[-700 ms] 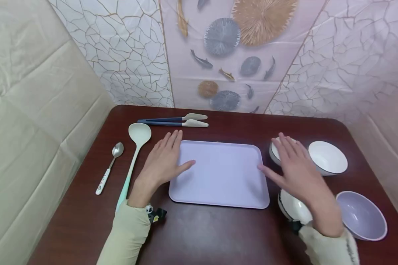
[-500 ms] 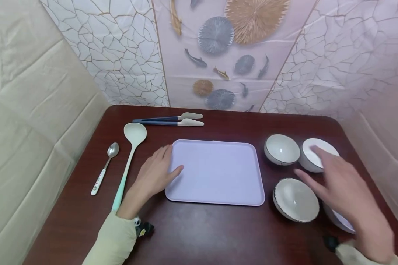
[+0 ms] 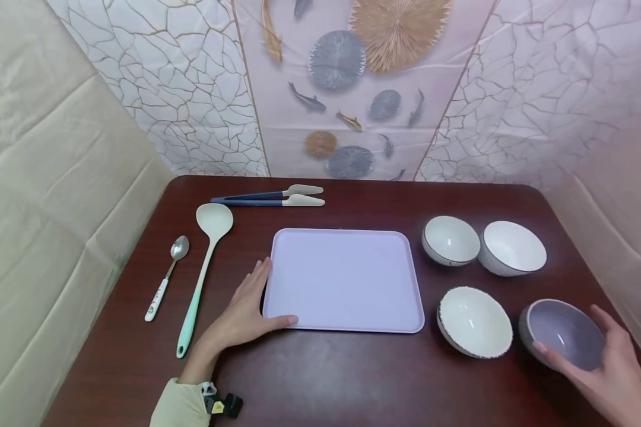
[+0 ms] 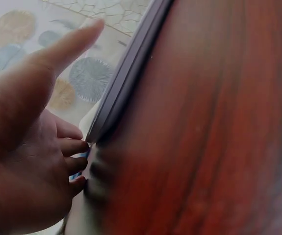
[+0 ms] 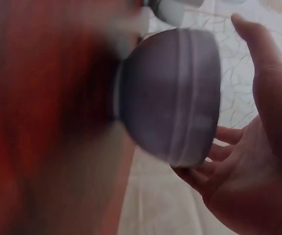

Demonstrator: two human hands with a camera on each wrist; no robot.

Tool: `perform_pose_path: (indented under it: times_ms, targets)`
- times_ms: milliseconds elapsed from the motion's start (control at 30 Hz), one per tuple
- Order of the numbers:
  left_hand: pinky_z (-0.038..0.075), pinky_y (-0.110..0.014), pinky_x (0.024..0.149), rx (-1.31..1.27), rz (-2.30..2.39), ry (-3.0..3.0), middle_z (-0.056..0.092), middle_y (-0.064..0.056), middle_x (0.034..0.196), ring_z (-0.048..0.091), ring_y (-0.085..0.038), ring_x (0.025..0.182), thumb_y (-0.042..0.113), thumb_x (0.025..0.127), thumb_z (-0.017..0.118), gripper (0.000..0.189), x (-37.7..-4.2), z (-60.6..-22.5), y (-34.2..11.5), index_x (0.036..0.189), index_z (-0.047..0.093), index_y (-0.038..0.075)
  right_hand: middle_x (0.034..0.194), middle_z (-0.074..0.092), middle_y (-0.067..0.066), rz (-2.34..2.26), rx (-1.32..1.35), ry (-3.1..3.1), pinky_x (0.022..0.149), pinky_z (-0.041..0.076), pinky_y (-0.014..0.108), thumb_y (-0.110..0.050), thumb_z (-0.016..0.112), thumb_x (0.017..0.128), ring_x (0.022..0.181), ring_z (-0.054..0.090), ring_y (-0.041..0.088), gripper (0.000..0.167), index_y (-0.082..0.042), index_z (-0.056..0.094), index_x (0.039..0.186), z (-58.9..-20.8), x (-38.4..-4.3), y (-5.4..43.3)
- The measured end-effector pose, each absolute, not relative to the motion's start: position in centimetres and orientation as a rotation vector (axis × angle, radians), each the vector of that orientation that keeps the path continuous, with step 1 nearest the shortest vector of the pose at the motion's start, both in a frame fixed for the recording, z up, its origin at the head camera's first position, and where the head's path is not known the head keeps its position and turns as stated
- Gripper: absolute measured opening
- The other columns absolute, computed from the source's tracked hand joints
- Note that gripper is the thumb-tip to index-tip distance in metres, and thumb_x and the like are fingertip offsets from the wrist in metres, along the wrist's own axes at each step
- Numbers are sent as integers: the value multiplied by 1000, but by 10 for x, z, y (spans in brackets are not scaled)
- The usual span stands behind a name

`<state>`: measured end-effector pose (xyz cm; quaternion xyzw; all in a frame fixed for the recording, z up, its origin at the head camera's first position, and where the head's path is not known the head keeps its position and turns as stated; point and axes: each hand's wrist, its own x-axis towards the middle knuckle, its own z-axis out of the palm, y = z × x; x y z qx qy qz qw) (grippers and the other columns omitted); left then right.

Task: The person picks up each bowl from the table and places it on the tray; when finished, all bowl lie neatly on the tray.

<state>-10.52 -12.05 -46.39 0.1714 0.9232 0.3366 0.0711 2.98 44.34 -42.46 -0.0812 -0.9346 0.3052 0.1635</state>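
In the head view my left hand (image 3: 246, 317) lies at the left edge of the lavender tray (image 3: 344, 281). Its thumb extends over the tray's near left corner. In the left wrist view the fingertips meet the tray's rim (image 4: 126, 68), and the thumb stands apart from it. At the far right, my right hand (image 3: 611, 367) spreads about a purple bowl (image 3: 563, 332). Seen from the right wrist, its fingers lie at the rim of the bowl (image 5: 170, 98) and partly behind it, while the thumb (image 5: 263, 49) is away from the bowl.
Left of the bowl sits a white bowl with a dark rim (image 3: 475, 323). Two more white bowls stand behind, one at left (image 3: 451, 240) and one at right (image 3: 513, 246). A ladle (image 3: 205, 267), a spoon (image 3: 168, 276) and tongs (image 3: 272, 197) lie on the table's left half.
My right hand has moved right and nearer, from over the white bowls to the purple bowl. My left hand has slid nearer along the tray's left edge.
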Motion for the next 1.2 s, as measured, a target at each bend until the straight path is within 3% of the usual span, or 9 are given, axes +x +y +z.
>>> perform_pose_path:
  times_ms: [100, 233, 333, 433, 567, 633, 800, 967, 1200]
  targets:
    - [7, -50, 117, 566, 1026, 2759, 8, -6, 163, 1, -22, 149, 77, 64, 73, 133, -103, -468, -122, 158, 8, 10, 136, 35, 39, 879, -281, -2699, 73, 22, 1, -17, 89, 69, 108, 40, 11, 111, 5, 20, 152, -431, 39, 449]
    - [7, -48, 118, 603, 1015, 2760, 9, -4, 163, 0, -20, 149, 75, 62, 75, 135, -100, -474, -125, 158, 5, 12, 137, 29, 39, 837, -340, -2719, 70, 21, 3, -18, 91, 66, 113, 38, 39, 117, 4, 15, 153, -439, 47, 450]
    - [7, -48, 118, 604, 1016, 2757, 9, -3, 163, 0, -19, 149, 75, 63, 75, 134, -98, -477, -126, 159, 4, 14, 133, 32, 39, 829, -348, -2664, 74, 21, 1, -13, 93, 61, 115, 38, 9, 121, 2, 16, 153, -446, 51, 451]
    - [7, -47, 118, 606, 1023, 2753, 9, -3, 163, 0, -18, 149, 74, 63, 76, 134, -97, -477, -126, 159, 4, 15, 137, 28, 42, 866, -392, -2625, 78, 17, -2, -11, 92, 60, 114, 33, -2, 123, 0, 13, 155, -449, 55, 451]
    - [7, -46, 118, 614, 1027, 2758, 9, -3, 163, 0, -18, 149, 74, 63, 76, 133, -97, -474, -127, 159, 4, 14, 139, 20, 45, 890, -459, -2664, 76, 16, -4, -14, 90, 64, 117, 38, 17, 124, 2, 7, 154, -448, 55, 452]
    - [7, -45, 118, 616, 1028, 2760, 9, -3, 163, 0, -18, 149, 74, 63, 75, 133, -97, -474, -128, 159, 5, 14, 137, 24, 44, 887, -457, -2661, 74, 19, -3, -13, 91, 63, 105, 33, -3, 122, 3, 10, 153, -449, 54, 453]
    - [6, -45, 118, 608, 1016, 2761, 8, -3, 163, 0, -18, 149, 76, 64, 74, 133, -98, -475, -129, 159, 4, 14, 132, 36, 38, 859, -522, -2650, 67, 24, 1, -16, 94, 60, 90, 25, -17, 119, 1, 21, 152, -445, 47, 450]
    - [5, -45, 118, 606, 1009, 2775, 7, -2, 164, -1, -18, 149, 75, 64, 74, 133, -101, -477, -131, 159, 4, 14, 137, 38, 36, 849, -640, -2638, 76, 21, 3, -22, 93, 63, 108, 40, 4, 117, -10, 21, 156, -437, 38, 445]
    - [5, -43, 118, 626, 1000, 2778, 7, -3, 164, 0, -18, 149, 75, 65, 73, 132, -106, -478, -131, 158, 3, 13, 138, 42, 20, 968, -650, -2512, 76, 27, 0, -7, 91, 62, 103, 37, -11, 111, -16, 30, 154, -426, 33, 430]
